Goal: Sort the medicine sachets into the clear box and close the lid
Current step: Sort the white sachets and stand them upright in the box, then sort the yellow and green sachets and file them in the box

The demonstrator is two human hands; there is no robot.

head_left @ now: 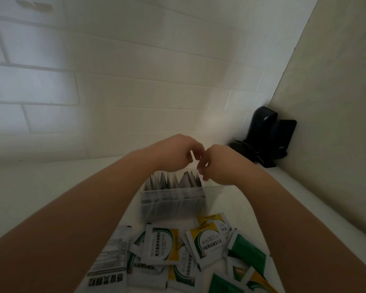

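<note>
- Two bare forearms are reaching over a white countertop as the sorting is under way: the left hand (179, 152) and right hand (217, 163) are meeting knuckle to knuckle above the far edge of the clear rectangular plastic box (173, 203).
- Both sets of fingers are curling inward, tips almost touching; whether they are pinching a sachet between them cannot be told, since nothing clearly shows in the grip.
- The box is sitting mid-counter, lid not in view, and is already holding a row of grey-and-white sachets (173, 180) standing upright on edge, filling its left part; its right part is looking bare.
- A loose heap of white, yellow and green printed medicine sachets (201, 244) is lying just in front of the box, overlapping one another, with plain dark green sachets (248, 253) at the right and a larger white packet with black lettering (112, 256) at the left.
- By this reading the filling step is only partly done; the next move is calling for a hand to come back to the heap, lift one flat sachet off its neighbours and stand it in the free space.
- A black device (268, 134) is standing in the corner, well apart.
</note>
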